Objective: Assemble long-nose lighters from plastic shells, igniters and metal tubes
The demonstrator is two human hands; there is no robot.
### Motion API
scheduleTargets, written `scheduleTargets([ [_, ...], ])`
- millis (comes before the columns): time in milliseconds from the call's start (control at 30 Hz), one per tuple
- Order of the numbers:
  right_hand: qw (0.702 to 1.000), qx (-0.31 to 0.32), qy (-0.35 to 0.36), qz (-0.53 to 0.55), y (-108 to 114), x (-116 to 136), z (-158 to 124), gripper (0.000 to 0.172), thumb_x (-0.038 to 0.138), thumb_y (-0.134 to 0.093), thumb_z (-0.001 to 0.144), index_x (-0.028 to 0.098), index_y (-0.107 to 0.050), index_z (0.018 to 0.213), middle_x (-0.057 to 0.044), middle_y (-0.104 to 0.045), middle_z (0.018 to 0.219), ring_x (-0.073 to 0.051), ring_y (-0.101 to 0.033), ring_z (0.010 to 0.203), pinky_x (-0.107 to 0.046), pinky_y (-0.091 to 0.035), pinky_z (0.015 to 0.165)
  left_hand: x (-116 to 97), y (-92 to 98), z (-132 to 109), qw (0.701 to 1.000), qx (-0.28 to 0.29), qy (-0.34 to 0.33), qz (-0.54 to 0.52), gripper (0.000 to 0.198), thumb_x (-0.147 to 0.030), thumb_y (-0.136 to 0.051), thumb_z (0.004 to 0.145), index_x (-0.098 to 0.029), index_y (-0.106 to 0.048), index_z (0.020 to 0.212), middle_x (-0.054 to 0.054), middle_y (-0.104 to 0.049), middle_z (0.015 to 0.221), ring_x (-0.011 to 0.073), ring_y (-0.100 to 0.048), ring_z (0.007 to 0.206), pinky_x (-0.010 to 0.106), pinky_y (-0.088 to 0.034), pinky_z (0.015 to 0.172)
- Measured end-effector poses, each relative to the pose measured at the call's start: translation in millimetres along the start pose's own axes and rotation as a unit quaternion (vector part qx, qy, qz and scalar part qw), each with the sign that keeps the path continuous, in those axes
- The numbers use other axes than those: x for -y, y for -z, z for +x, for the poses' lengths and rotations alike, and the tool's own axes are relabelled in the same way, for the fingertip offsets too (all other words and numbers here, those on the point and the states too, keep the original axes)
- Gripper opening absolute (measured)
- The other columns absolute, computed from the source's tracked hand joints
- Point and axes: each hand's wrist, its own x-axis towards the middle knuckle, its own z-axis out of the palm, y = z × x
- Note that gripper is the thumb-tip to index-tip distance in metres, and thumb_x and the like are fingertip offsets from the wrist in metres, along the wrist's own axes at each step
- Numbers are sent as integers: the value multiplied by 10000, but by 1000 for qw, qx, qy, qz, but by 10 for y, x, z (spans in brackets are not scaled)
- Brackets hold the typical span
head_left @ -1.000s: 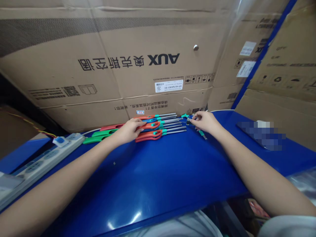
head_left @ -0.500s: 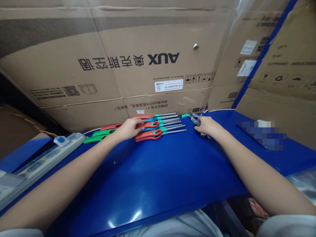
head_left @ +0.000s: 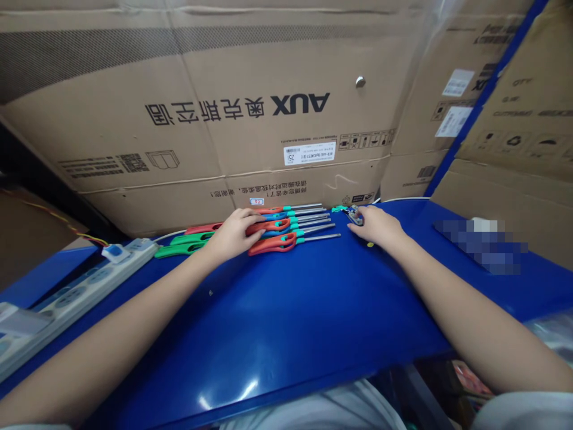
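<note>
Several long-necked lighters with metal tubes lie side by side at the back of the blue table. Among them are an orange lighter in front and a green lighter at the left. My left hand lies over the row, fingers curled on the handles of the middle lighters; which ones it grips is partly hidden. To the right of the metal tips, my right hand has thumb and fingers closed round small dark and silvery parts. Beside these sit small teal pieces. A yellow bit lies under the wrist.
A white power strip with a plug runs along the left. Cardboard stands upright behind the table, and another cardboard panel closes off the right. A blurred-out dark flat object lies at the right.
My right hand has drawn its fingers closer round the small parts, and the yellow bit now shows apart on the table. My left hand stays on the lighters. The view has shifted slightly.
</note>
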Motion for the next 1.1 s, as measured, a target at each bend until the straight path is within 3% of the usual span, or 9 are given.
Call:
scheduleTargets([
  [67, 998, -21, 62, 21, -40, 48, -9, 333, 400, -558, 935, 188, -642, 1178, -140, -663, 1235, -275, -647, 1126, -371, -508, 937, -121, 22, -60, 998, -14, -53, 25, 323, -380, -535, 980, -181, -717, 1159, 116, -690, 1100, 272, -607, 1113, 417, -496, 976],
  [167, 988, -30, 146, 40, -140, 132, -37, 388, 463, -567, 946, 214, -627, 1237, -111, -647, 1292, -270, -591, 1223, -395, -444, 1053, -261, 45, -158, 995, 19, -80, 64, 316, -417, -563, 980, -185, -718, 1128, 104, -692, 1067, 254, -636, 1004, 390, -521, 902],
  [267, 979, -30, 198, 32, -246, 175, -58, 538, 582, -597, 906, 188, -606, 1273, -158, -619, 1327, -358, -542, 1271, -529, -413, 1055, -295, 54, -239, 990, 56, -78, 99, 278, -401, -569, 980, -190, -721, 1078, 102, -705, 1045, 250, -653, 946, 377, -528, 859],
  [400, 976, -40, 211, 16, -307, 167, -49, 599, 583, -635, 880, 178, -569, 1317, -186, -581, 1350, -380, -541, 1251, -550, -411, 1028, -196, 58, -302, 990, 70, -74, 100, 241, -323, -541, 998, -184, -720, 1079, 108, -737, 1062, 259, -665, 981, 381, -528, 879],
  [700, 971, -48, 233, 16, -320, 178, -14, 269, 460, -627, 914, 196, -660, 958, -100, -683, 1065, -309, -620, 1080, -460, -418, 935, -39, 75, -406, 997, 52, -29, 55, 303, -397, -595, 962, -188, -703, 1154, 91, -745, 1144, 264, -658, 1069, 393, -523, 948],
  [800, 968, -53, 244, 29, -324, 187, -18, 280, 473, -606, 923, 198, -659, 918, -92, -706, 1023, -296, -641, 1015, -435, -420, 889, -7, 242, -392, 999, 13, 23, 19, 361, -493, -612, 924, -197, -727, 1096, 83, -757, 1069, 247, -680, 1000, 367, -535, 912],
  [867, 966, -60, 250, 38, -322, 193, -21, 300, 490, -596, 927, 198, -664, 919, -97, -716, 1029, -298, -647, 1011, -429, -423, 872, 89, 390, -371, 995, -14, 100, 28, 361, -499, -567, 932, -198, -745, 1020, 73, -758, 1018, 231, -692, 935, 343, -538, 884],
  [967, 965, -69, 249, 38, -321, 204, -24, 315, 501, -591, 928, 196, -669, 950, -104, -720, 1065, -312, -647, 1043, -436, -431, 870, 343, 564, -354, 964, 20, 243, 105, 322, -431, -543, 911, -186, -743, 967, 78, -750, 938, 236, -695, 832, 338, -547, 803],
  [1100, 961, -100, 255, 47, -327, 223, -29, 340, 513, -603, 914, 198, -673, 1023, -110, -716, 1129, -330, -627, 1105, -465, -429, 913, 669, 571, -378, 944, 66, 290, 145, 238, -358, -611, 824, -163, -743, 854, 122, -724, 862, 298, -682, 840, 386, -545, 775],
])
